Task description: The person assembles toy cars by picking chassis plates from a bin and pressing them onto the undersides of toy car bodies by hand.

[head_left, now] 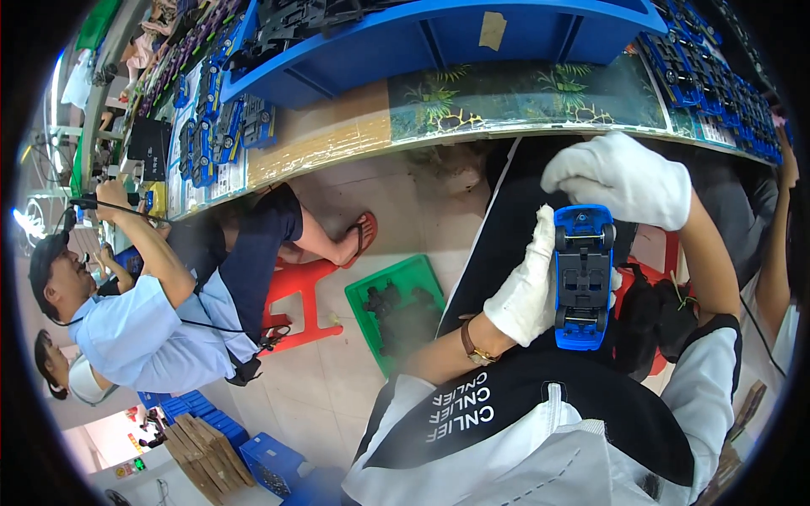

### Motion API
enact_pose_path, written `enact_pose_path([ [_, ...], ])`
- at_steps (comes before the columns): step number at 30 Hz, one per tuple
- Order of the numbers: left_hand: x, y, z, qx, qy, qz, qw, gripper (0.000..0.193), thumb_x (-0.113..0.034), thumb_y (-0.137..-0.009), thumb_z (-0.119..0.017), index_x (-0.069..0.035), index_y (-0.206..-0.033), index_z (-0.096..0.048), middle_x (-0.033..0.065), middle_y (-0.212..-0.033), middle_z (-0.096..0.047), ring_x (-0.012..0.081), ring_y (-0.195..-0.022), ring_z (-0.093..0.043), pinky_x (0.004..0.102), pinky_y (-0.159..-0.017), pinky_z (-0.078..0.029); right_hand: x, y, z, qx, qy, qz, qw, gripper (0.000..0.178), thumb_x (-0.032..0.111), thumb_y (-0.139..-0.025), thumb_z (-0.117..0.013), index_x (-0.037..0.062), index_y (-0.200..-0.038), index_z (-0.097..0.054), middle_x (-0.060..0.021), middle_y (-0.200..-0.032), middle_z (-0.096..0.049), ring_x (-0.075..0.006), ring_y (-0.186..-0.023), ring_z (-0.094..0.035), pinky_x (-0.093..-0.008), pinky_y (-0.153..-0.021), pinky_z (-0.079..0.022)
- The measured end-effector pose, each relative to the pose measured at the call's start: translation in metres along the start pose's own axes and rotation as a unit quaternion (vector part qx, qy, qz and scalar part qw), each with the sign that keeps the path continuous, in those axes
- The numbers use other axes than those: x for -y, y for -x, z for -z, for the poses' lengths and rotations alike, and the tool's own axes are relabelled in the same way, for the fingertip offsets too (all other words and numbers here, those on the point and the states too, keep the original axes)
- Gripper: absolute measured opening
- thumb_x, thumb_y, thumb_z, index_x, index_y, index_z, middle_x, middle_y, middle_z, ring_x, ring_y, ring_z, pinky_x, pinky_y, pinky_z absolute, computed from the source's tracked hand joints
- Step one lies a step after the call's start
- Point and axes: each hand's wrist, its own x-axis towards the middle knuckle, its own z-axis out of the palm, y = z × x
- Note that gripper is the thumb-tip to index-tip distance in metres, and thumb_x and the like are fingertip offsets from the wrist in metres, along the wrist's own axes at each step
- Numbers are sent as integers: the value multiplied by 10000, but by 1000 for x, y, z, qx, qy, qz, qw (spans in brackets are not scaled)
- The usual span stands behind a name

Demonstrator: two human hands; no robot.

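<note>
My left hand, in a white glove, grips a toy car over my lap. The car is turned underside up, so its black chassis and wheels face me, with the blue body showing around the edges. The thumb lies along the car's left side, and the other fingers are mostly hidden beneath it. Just beyond the car's far end is my right hand, also white-gloved, with its fingers curled in. Whether anything small is inside those fingers is hidden.
A blue bin of black parts stands on the workbench. Rows of toy cars lie left and right of it. A green crate and a red stool are on the floor, beside a seated co-worker.
</note>
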Motion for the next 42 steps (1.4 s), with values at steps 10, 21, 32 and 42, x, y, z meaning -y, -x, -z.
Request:
enact_pose_path([
  [10,11,-19,15,-34,22,-9,999,822,-783,-793,-328,-109,-1224,-514,153,-941,-645,283,-835,-648,411,-763,-536,-15,18,-29,-377,-45,-97,920,221,24,-823,-571,23,-1039,-616,-136,-969,-641,-273,-894,-621,-309,-802,-483],
  [21,5,-25,14,-99,71,-178,976,784,-746,-820,-362,-107,-1259,-476,128,-974,-616,272,-900,-624,445,-828,-517,11,68,-79,-247,200,-215,923,668,57,-611,-724,105,-1245,-519,-123,-1223,-524,-304,-1074,-547,-372,-878,-466],
  [32,9,-33,23,-99,45,-246,963,748,-773,-804,-355,-171,-1216,-525,53,-1122,-595,212,-954,-589,425,-849,-489,5,69,-96,-413,139,-214,874,558,52,-731,-679,81,-1268,-534,-141,-1181,-570,-295,-1003,-591,-341,-853,-483],
  [42,21,-33,29,-112,2,-309,944,854,-773,-802,-302,-81,-1261,-503,67,-1172,-581,196,-1054,-563,345,-944,-451,62,53,-120,-397,167,-155,889,546,172,-622,-765,98,-1143,-620,-128,-1125,-580,-334,-999,-551,-428,-873,-436],
])
